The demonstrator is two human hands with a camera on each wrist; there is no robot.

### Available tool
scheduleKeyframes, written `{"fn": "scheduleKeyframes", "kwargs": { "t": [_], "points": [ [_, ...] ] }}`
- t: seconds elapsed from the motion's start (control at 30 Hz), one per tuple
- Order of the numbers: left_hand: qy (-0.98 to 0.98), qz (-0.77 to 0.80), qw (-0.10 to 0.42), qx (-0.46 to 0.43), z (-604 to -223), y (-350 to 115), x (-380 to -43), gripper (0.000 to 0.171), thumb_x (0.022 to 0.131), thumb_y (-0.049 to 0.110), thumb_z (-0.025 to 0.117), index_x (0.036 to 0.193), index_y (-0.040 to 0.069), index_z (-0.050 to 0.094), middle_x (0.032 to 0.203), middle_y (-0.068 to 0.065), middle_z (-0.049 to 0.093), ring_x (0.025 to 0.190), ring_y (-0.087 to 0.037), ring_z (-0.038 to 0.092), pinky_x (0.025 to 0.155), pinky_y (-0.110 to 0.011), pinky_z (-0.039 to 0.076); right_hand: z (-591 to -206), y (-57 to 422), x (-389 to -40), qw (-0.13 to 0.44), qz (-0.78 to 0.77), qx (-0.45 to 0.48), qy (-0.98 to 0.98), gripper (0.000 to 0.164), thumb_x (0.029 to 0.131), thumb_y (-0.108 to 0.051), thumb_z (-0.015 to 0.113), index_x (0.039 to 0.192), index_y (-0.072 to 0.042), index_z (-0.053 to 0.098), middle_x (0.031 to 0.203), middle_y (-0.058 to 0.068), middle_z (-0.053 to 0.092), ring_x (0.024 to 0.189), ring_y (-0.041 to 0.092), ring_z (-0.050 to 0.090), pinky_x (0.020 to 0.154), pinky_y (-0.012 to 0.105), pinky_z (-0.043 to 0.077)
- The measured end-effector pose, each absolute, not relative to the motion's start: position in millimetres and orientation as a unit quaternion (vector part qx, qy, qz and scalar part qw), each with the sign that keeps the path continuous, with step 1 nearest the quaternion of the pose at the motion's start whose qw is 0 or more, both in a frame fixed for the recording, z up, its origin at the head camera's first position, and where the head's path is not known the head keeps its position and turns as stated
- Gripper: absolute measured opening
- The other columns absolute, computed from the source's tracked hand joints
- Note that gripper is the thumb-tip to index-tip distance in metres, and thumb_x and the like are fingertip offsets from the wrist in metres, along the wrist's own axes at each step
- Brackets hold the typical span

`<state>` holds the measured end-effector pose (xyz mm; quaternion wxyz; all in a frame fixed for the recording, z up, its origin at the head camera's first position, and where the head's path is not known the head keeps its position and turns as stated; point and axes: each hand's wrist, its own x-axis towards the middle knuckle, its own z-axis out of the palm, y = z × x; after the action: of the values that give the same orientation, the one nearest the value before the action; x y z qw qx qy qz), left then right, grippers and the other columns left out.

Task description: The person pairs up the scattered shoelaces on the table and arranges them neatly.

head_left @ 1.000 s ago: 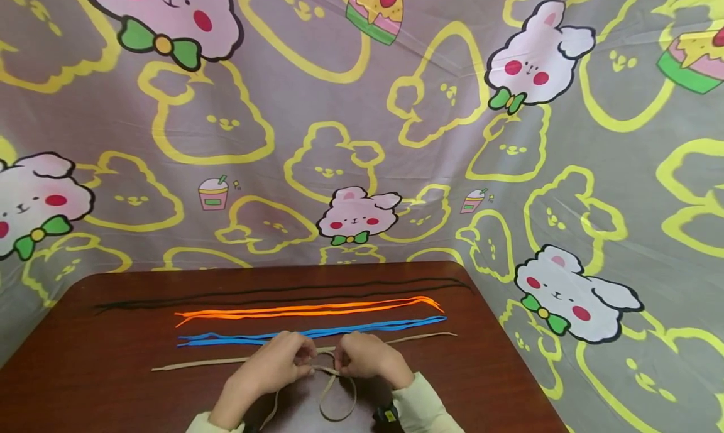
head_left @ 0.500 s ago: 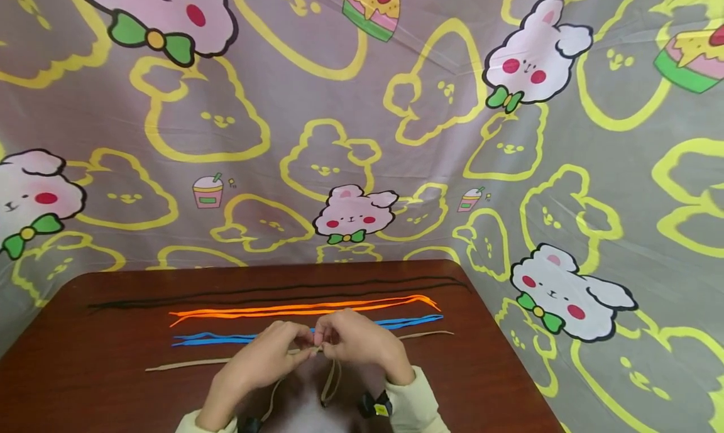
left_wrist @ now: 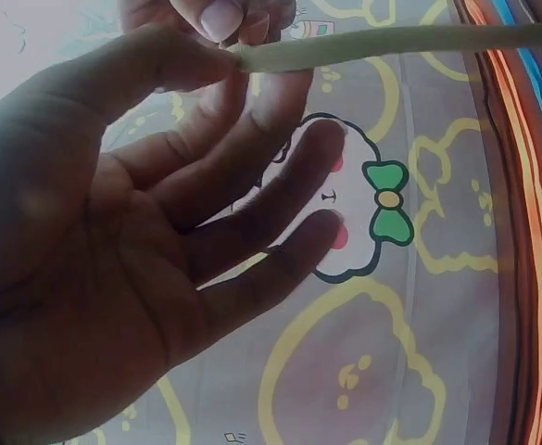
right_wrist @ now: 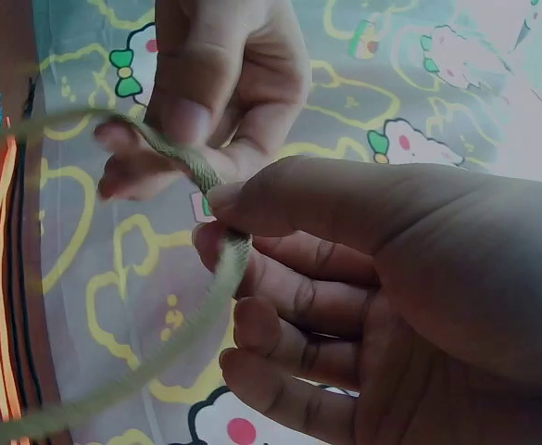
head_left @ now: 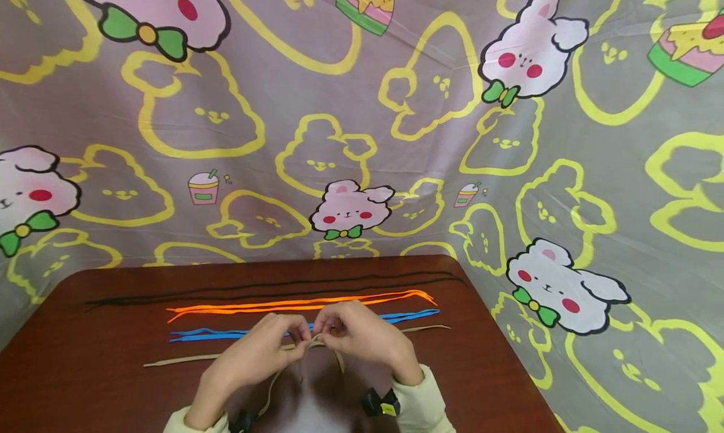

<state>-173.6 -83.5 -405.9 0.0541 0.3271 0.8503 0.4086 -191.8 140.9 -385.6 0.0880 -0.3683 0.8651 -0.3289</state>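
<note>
A flat beige shoelace (right_wrist: 173, 324) is held between the two hands, raised over the table. My left hand (head_left: 260, 348) pinches it between thumb and forefinger; in the left wrist view its other fingers extend loosely and a length of the lace (left_wrist: 409, 48) runs off to the right. Close beside, my right hand (head_left: 364, 332) pinches the lace with thumb and forefinger, the fingertips of both hands almost meeting. Parts of the lace hang below the hands. Whether a knot lies between the fingertips is hidden.
On the brown table (head_left: 85, 383) lie a second beige lace (head_left: 181, 360), blue laces (head_left: 209, 335), orange laces (head_left: 237, 308) and black laces (head_left: 226, 288), stretched side by side. The hands cover the middle of the nearer ones. A patterned cloth (head_left: 260, 106) hangs behind and to the right.
Both hands have risen from lower over the table and come closer together. The wide loop seen below the right hand a second ago has narrowed and now shows only as short hanging parts.
</note>
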Motion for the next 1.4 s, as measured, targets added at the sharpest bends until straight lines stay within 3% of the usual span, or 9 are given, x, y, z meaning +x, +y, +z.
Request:
{"fn": "scheduleKeyframes", "kwargs": {
  "t": [0.23, 0.47, 0.63, 0.77, 0.8, 0.9, 1.0, 1.17, 1.4],
  "points": [
    [0.86, 0.399, 0.015, 0.316, -397.6, -81.4, -169.5, 0.012, 0.092, 0.006, 0.07, 0.094, 0.018, 0.073, 0.088, 0.013, 0.067, 0.085, -0.003, 0.06, 0.074, -0.026, 0.052, -382.9, 149.1, -191.2, 0.072, -0.321, -0.36, 0.873, 0.01, 0.099, -0.01, 0.067, 0.098, -0.017, 0.074, 0.088, -0.014, 0.068, 0.074, -0.002, 0.055, 0.069, 0.016, 0.048],
    [0.877, 0.379, -0.003, 0.296, -388.6, -82.4, -162.6, 0.011, 0.094, 0.012, 0.072, 0.1, 0.021, 0.077, 0.098, 0.011, 0.071, 0.098, -0.011, 0.061, 0.079, -0.029, 0.052, -381.3, 146.9, -189.1, 0.066, -0.328, -0.375, 0.865, 0.009, 0.1, -0.014, 0.067, 0.102, -0.015, 0.075, 0.094, -0.005, 0.073, 0.078, -0.002, 0.057, 0.072, 0.017, 0.049],
    [0.884, 0.369, -0.026, 0.286, -384.7, -85.8, -158.8, 0.014, 0.094, 0.013, 0.073, 0.102, 0.023, 0.078, 0.098, 0.015, 0.07, 0.096, -0.009, 0.061, 0.078, -0.03, 0.053, -379.6, 142.6, -187.5, 0.048, -0.326, -0.378, 0.865, 0.007, 0.098, -0.014, 0.07, 0.102, -0.016, 0.075, 0.09, -0.012, 0.07, 0.076, -0.002, 0.056, 0.069, 0.017, 0.048],
    [0.89, 0.359, -0.045, 0.279, -383.0, -89.1, -156.9, 0.016, 0.092, 0.008, 0.074, 0.102, 0.02, 0.078, 0.098, 0.016, 0.071, 0.098, -0.01, 0.065, 0.101, -0.045, 0.049, -378.5, 140.2, -186.7, 0.054, -0.334, -0.379, 0.862, 0.009, 0.098, -0.014, 0.07, 0.103, -0.013, 0.077, 0.088, -0.011, 0.07, 0.071, 0.0, 0.054, 0.064, 0.016, 0.046],
    [0.891, 0.355, -0.048, 0.277, -382.9, -90.1, -156.5, 0.015, 0.092, 0.009, 0.074, 0.101, 0.02, 0.078, 0.098, 0.015, 0.071, 0.098, -0.01, 0.064, 0.102, -0.047, 0.048, -378.2, 139.8, -186.7, 0.055, -0.334, -0.38, 0.861, 0.009, 0.098, -0.014, 0.069, 0.103, -0.013, 0.077, 0.088, -0.01, 0.071, 0.071, 0.0, 0.054, 0.064, 0.016, 0.046],
    [0.895, 0.348, -0.053, 0.275, -382.4, -92.8, -155.5, 0.013, 0.092, 0.011, 0.076, 0.101, 0.02, 0.078, 0.098, 0.016, 0.07, 0.098, -0.011, 0.063, 0.099, -0.045, 0.05, -377.1, 139.7, -186.4, 0.053, -0.328, -0.38, 0.863, 0.009, 0.098, -0.014, 0.069, 0.103, -0.014, 0.077, 0.09, -0.011, 0.072, 0.074, -0.001, 0.055, 0.066, 0.016, 0.047],
    [0.894, 0.343, -0.072, 0.278, -382.4, -94.5, -154.3, 0.012, 0.092, 0.013, 0.076, 0.098, 0.023, 0.077, 0.096, 0.017, 0.067, 0.097, -0.009, 0.06, 0.083, -0.036, 0.054, -375.6, 141.4, -185.5, 0.052, -0.325, -0.373, 0.868, 0.008, 0.097, -0.014, 0.07, 0.101, -0.017, 0.077, 0.092, -0.013, 0.072, 0.076, -0.002, 0.057, 0.069, 0.017, 0.049],
    [0.887, 0.35, -0.101, 0.284, -382.0, -94.9, -153.4, 0.012, 0.092, 0.013, 0.075, 0.094, 0.024, 0.076, 0.094, 0.019, 0.065, 0.097, -0.007, 0.06, 0.083, -0.033, 0.053, -373.3, 145.4, -184.4, 0.057, -0.331, -0.367, 0.868, 0.006, 0.095, -0.012, 0.072, 0.098, -0.016, 0.077, 0.09, -0.014, 0.07, 0.073, -0.002, 0.057, 0.068, 0.018, 0.05],
    [0.895, 0.354, -0.089, 0.257, -377.4, -100.3, -151.7, 0.007, 0.094, 0.017, 0.074, 0.093, 0.024, 0.075, 0.093, 0.02, 0.064, 0.095, -0.004, 0.06, 0.082, -0.032, 0.053, -372.6, 151.6, -185.5, 0.064, -0.339, -0.364, 0.865, 0.005, 0.095, -0.012, 0.073, 0.096, -0.016, 0.076, 0.087, -0.007, 0.071, 0.069, -0.002, 0.055, 0.065, 0.019, 0.049]
  ]
}}
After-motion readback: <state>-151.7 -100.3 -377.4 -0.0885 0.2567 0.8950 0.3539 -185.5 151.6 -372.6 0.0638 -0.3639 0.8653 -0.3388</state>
